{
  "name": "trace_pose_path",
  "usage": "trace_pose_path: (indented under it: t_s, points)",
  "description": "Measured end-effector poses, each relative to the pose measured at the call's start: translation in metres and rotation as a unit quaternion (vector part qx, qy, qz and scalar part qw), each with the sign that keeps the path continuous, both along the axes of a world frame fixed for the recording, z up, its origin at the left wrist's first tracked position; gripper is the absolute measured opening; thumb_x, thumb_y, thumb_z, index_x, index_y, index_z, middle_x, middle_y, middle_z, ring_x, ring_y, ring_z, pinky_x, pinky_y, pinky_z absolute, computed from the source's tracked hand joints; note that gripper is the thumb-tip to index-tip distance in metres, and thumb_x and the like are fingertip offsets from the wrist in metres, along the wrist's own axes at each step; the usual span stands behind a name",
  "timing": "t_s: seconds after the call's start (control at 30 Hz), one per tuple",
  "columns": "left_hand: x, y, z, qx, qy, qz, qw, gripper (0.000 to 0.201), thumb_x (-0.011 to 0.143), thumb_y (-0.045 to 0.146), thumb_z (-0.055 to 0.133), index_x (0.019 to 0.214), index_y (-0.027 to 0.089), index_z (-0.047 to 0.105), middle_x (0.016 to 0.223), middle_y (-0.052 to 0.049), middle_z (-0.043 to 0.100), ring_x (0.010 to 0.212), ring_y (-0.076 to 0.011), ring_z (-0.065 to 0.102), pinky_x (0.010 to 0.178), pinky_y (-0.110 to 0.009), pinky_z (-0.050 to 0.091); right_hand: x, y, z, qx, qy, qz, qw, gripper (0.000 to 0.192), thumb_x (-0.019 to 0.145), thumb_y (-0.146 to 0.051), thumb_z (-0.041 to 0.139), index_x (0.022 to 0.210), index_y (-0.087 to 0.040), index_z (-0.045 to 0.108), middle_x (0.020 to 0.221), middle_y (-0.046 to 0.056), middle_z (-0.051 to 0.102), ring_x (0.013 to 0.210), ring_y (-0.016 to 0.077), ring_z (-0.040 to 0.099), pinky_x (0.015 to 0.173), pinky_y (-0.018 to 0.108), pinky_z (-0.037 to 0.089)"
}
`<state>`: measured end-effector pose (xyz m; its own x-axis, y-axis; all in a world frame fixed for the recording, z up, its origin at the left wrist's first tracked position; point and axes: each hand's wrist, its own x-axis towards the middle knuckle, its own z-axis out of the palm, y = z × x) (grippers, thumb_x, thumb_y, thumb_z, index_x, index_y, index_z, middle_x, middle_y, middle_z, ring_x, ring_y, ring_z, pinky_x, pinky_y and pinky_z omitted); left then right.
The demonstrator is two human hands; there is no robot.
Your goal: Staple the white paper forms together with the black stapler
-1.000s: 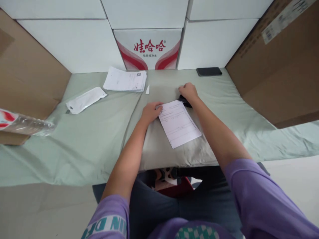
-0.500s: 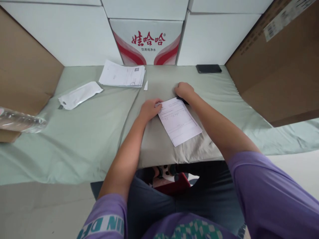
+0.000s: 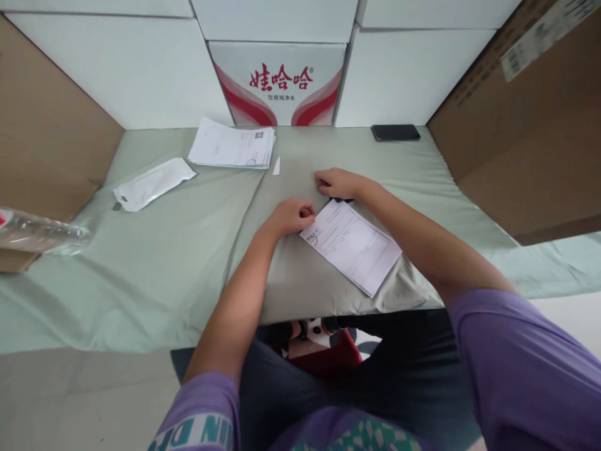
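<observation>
A table [image 3: 141, 275] covered with a pale green cloth carried a grey padded bag [image 3: 300, 275] at its near edge, with a printed sheet [image 3: 352, 245] lying tilted on top of the bag. Toward the far left lay a stack of printed papers [image 3: 232, 149], a small white paper scrap [image 3: 277, 166] just beside it, and a white flat pouch [image 3: 153, 183] nearer the left edge. A dark phone [image 3: 395, 132] lay at the far right, and a clear plastic bottle [image 3: 42, 235] lay on its side at the left edge.
</observation>
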<state>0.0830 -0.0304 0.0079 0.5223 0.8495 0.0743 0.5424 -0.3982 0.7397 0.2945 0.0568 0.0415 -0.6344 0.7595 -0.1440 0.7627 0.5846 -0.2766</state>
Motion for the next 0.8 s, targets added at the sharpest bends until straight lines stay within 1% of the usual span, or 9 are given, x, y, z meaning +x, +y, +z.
trace_pose_path:
  t_s: [0.17,0.3,0.4,0.47,0.57,0.7,0.8]
  points:
    - [0.004,0.0,0.0,0.011,0.042,0.013,0.999,0.016,0.076,0.027,0.059,0.082,0.02,0.072,0.069,0.001,0.069,0.063,-0.0139,0.056,0.061,-0.029,0.037,0.001,0.001,-0.002,-0.012,0.042,0.006,0.999,0.008,0.083,-0.02,0.053,0.09,-0.022,0.055,0.086,0.006,0.065,0.076,0.0201,0.053,0.069,0.031,0.036]
    - [0.009,-0.002,0.0,0.032,0.076,0.03,0.996,0.021,0.085,0.037,0.059,0.088,0.022,0.073,0.07,0.001,0.068,0.063,-0.0146,0.054,0.061,-0.031,0.034,0.002,0.004,-0.007,-0.018,0.054,-0.013,0.998,0.007,0.083,-0.021,0.055,0.089,-0.022,0.053,0.085,0.005,0.064,0.075,0.0199,0.052,0.069,0.031,0.037]
    - [0.011,-0.002,0.0,0.037,0.09,0.03,0.995,0.021,0.086,0.038,0.059,0.091,0.023,0.073,0.072,0.001,0.068,0.064,-0.015,0.055,0.062,-0.031,0.034,0.001,0.007,-0.006,-0.028,0.07,-0.04,0.996,0.004,0.087,-0.025,0.055,0.087,-0.022,0.053,0.087,0.006,0.065,0.078,0.0197,0.053,0.073,0.031,0.04]
    - [0.011,-0.001,0.0,0.036,0.092,0.028,0.995,0.021,0.087,0.039,0.059,0.092,0.023,0.073,0.072,0.001,0.068,0.065,-0.0154,0.055,0.062,-0.031,0.035,0.0,0.008,-0.003,-0.046,0.078,-0.064,0.994,0.013,0.092,-0.03,0.051,0.083,-0.021,0.053,0.086,0.006,0.065,0.08,0.0194,0.055,0.076,0.031,0.042]
    - [0.01,0.0,-0.001,0.039,0.092,0.023,0.995,0.021,0.087,0.04,0.06,0.092,0.024,0.073,0.073,0.0,0.068,0.066,-0.0161,0.056,0.062,-0.031,0.036,-0.001,0.009,0.003,-0.092,0.089,-0.104,0.986,0.026,0.098,-0.036,0.043,0.08,-0.021,0.055,0.083,0.005,0.067,0.077,0.0181,0.057,0.078,0.03,0.045]
    - [0.01,0.001,-0.003,0.045,0.092,0.022,0.994,0.02,0.087,0.039,0.061,0.091,0.024,0.073,0.073,0.0,0.069,0.066,-0.0166,0.057,0.063,-0.032,0.037,-0.001,0.009,0.009,-0.141,0.115,-0.167,0.969,0.033,0.1,-0.041,0.04,0.081,-0.022,0.06,0.082,0.004,0.071,0.072,0.0173,0.06,0.075,0.028,0.048]
    - [0.01,0.002,-0.005,0.049,0.094,0.026,0.994,0.019,0.087,0.038,0.061,0.09,0.024,0.073,0.073,0.0,0.069,0.068,-0.0167,0.058,0.063,-0.032,0.037,-0.001,0.008,0.011,-0.168,0.16,-0.192,0.954,0.038,0.1,-0.043,0.037,0.078,-0.022,0.06,0.077,0.004,0.072,0.066,0.0168,0.061,0.07,0.028,0.049]
